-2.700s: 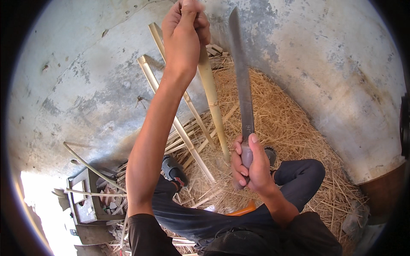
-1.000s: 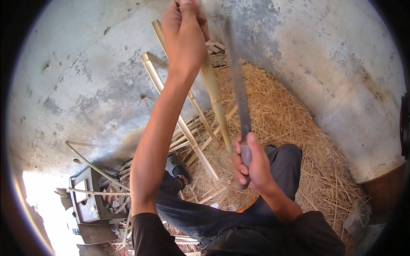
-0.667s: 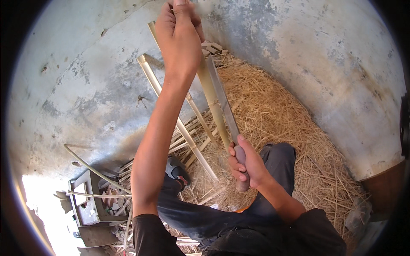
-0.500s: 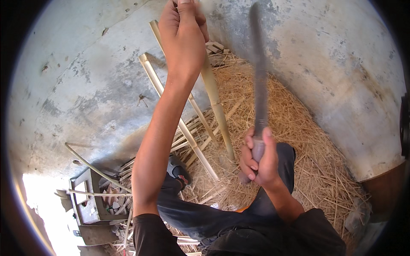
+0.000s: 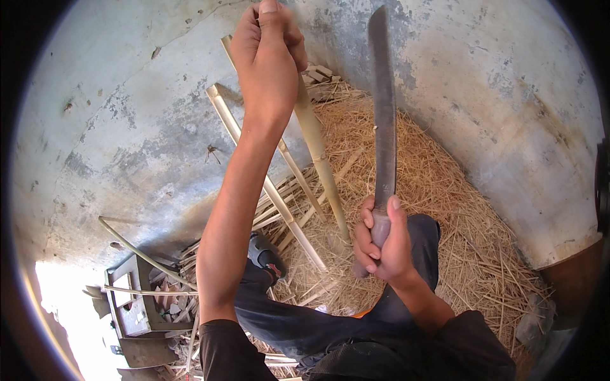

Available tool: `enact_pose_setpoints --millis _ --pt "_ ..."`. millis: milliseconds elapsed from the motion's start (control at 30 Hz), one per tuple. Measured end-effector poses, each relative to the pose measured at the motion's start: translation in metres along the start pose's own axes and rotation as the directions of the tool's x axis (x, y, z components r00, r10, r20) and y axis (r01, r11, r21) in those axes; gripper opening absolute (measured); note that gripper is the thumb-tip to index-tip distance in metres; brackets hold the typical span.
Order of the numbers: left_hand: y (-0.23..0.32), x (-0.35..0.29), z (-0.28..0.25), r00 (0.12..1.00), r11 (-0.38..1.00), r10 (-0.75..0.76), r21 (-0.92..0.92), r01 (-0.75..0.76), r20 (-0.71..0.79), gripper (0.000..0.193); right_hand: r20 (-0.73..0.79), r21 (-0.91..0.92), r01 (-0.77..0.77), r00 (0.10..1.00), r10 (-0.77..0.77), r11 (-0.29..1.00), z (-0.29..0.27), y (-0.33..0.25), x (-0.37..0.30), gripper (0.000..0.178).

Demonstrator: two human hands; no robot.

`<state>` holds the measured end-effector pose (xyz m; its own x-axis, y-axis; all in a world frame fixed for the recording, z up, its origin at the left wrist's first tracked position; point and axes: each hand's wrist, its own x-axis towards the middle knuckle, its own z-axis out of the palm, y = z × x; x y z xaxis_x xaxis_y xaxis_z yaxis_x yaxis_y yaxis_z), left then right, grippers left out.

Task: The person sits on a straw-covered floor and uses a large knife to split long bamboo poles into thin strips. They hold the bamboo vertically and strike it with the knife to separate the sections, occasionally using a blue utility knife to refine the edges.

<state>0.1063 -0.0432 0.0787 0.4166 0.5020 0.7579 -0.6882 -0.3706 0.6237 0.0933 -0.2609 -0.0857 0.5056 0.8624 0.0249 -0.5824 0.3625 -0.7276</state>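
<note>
My right hand is wrapped round the handle of a machete, whose long dark blade points upward. A small pale chip shows at the blade's left edge. High up at the top edge, my left hand is closed round the upper part of a bamboo pole. The pole slants down to the floor litter; its top is hidden by the hand. To the left, a split bamboo length leans on the wall, and a thinner strip stands between it and the pole.
Straw-like bamboo shavings cover the floor. A stained plaster wall curves round behind. At lower left lies a wooden box-like frame with scraps and bent strips. My shoe rests near the split bamboo.
The machete, blurred before, is now sharp and held almost still, slightly lower. My left hand and the top of the pole have shifted a little to the left.
</note>
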Motion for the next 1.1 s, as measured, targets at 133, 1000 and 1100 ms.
enact_pose_setpoints --millis 133,1000,1100 --pt "0.0 -0.003 0.008 0.993 0.995 0.039 0.097 -0.028 -0.111 0.03 -0.149 -0.014 -0.339 0.931 0.333 0.941 -0.003 0.028 0.008 0.055" --pt "0.016 -0.007 0.0 0.993 0.984 -0.088 -0.148 0.1 0.084 0.025 0.032 -0.233 -0.217 0.972 0.231 0.948 -0.019 0.039 0.018 0.039" --pt "0.02 -0.008 0.002 0.988 0.97 -0.133 -0.195 0.147 0.081 0.025 0.002 -0.273 -0.148 0.988 0.155 0.95 0.0 0.028 0.02 0.03"
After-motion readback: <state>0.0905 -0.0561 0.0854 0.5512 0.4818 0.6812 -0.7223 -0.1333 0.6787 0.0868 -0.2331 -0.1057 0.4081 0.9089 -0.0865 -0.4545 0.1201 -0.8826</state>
